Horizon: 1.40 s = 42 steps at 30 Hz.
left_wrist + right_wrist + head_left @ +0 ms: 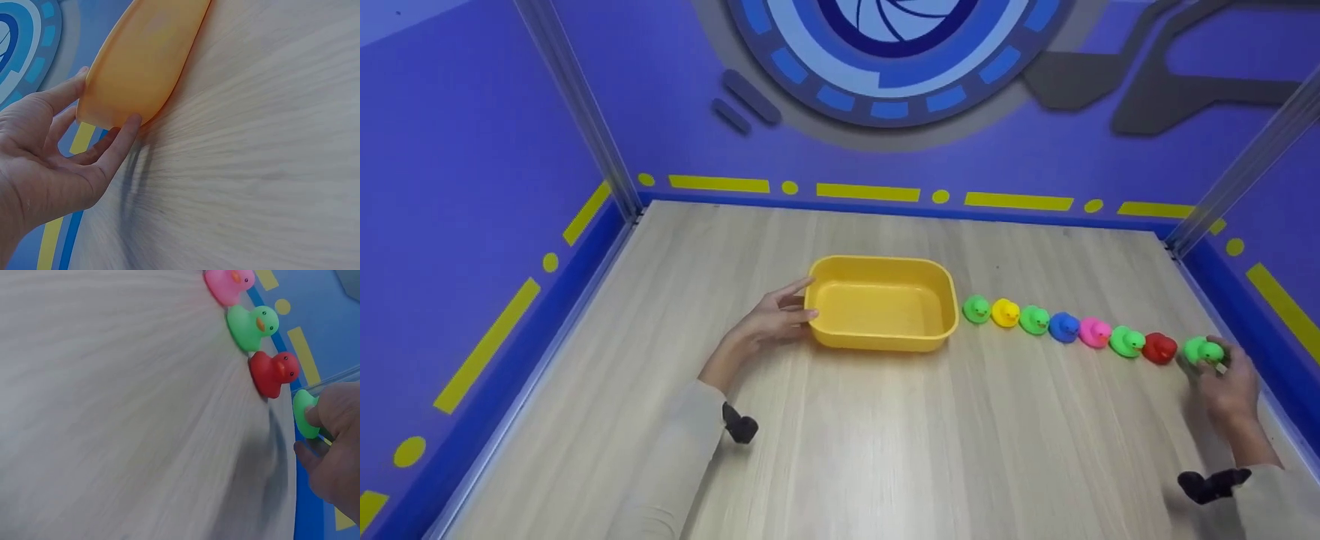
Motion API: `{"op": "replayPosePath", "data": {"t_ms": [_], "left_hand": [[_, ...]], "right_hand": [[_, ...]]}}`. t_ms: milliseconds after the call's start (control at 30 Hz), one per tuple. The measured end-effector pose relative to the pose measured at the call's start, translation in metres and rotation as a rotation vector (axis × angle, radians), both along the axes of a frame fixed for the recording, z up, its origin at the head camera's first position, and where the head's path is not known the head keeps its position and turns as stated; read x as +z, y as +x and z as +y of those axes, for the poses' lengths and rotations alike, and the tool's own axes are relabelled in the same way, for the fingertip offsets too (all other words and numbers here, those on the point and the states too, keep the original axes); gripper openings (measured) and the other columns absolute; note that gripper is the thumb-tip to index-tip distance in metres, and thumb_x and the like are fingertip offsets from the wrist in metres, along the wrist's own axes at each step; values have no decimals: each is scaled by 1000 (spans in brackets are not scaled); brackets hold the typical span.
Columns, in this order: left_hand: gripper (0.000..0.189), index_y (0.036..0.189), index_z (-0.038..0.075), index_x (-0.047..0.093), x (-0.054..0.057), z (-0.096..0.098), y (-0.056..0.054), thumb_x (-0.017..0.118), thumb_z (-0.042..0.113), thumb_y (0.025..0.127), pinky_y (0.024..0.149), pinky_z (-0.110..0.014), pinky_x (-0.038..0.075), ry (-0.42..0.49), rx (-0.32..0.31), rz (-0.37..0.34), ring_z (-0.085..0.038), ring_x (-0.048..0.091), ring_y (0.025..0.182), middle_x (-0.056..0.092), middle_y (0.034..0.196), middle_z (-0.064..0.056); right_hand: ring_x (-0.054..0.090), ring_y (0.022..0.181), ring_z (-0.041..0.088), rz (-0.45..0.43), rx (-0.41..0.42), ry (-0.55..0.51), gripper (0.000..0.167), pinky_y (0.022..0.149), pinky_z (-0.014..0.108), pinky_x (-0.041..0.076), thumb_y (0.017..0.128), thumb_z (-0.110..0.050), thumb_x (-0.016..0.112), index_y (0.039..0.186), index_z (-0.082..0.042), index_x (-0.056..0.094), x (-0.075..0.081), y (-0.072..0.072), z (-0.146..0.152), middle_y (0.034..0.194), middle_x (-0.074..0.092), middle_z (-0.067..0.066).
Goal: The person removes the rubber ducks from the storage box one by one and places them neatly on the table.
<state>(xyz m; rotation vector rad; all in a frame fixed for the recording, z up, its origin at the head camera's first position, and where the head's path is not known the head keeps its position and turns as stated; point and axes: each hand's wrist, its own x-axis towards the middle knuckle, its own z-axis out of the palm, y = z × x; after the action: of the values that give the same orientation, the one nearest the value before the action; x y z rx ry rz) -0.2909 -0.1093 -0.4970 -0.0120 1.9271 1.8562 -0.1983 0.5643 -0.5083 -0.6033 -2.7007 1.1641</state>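
A yellow plastic basin [885, 343] sits mid-table with nothing inside it. My left hand [771, 319] touches its left end, fingertips spread against the wall; in the left wrist view the fingers [121, 147] look fairly straight on the basin [140, 62]. At the far right my right hand [1231, 384] pinches a green rubber duck [1201, 350] between thumb and fingers. The right wrist view shows this green duck [305, 415] partly covered by the hand [337, 444]. Just left of it stands a red duck [1159, 349], the end of a row.
From the basin's right end the row runs rightward: a green duck [976, 309], a yellow duck [1005, 313], another green, a blue duck [1063, 328], a pink duck [1095, 332] and a green duck [1128, 342]. Blue-purple panels [585, 112] wall the wooden table [840, 450] behind and at both sides.
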Motion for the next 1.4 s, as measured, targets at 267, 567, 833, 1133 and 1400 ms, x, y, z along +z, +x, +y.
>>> {"op": "replayPosePath", "data": {"t_ms": [267,567,833,1133,1400], "left_hand": [[76,158,31,38,1,-1,0,74,13,94,106,-43,55,-43,-10,6,-28,65,121,44,155,-16],[76,158,32,39,1,0,1,75,13,94,106,-42,55,-31,-1,-13,-28,64,122,44,155,-15],[76,158,32,38,4,2,-3,75,14,94,108,-44,54,-50,-35,-5,-31,62,125,43,155,-16],[78,160,31,35,11,-3,-6,75,23,95,110,-45,52,-142,-120,40,-26,62,123,44,154,-17],[80,163,28,29,34,-31,-11,73,29,96,113,-53,48,-244,-232,121,-39,52,138,39,160,-20]], "right_hand": [[28,142,61,-3,39,88,55,117,71,27,99,3,35,152,14,25,-14,1,4,153,28,44],[20,146,61,-80,52,56,59,118,73,22,103,-3,33,158,10,13,-12,2,9,159,16,43],[13,147,62,-108,85,71,72,117,74,19,106,-13,47,159,8,2,-11,11,13,160,8,42],[1,145,67,-170,151,167,99,110,84,13,103,-50,54,159,5,-6,12,5,14,159,-4,43],[-8,145,66,-88,301,255,93,109,85,4,104,-45,53,159,7,1,48,-17,5,160,-10,42]]}}
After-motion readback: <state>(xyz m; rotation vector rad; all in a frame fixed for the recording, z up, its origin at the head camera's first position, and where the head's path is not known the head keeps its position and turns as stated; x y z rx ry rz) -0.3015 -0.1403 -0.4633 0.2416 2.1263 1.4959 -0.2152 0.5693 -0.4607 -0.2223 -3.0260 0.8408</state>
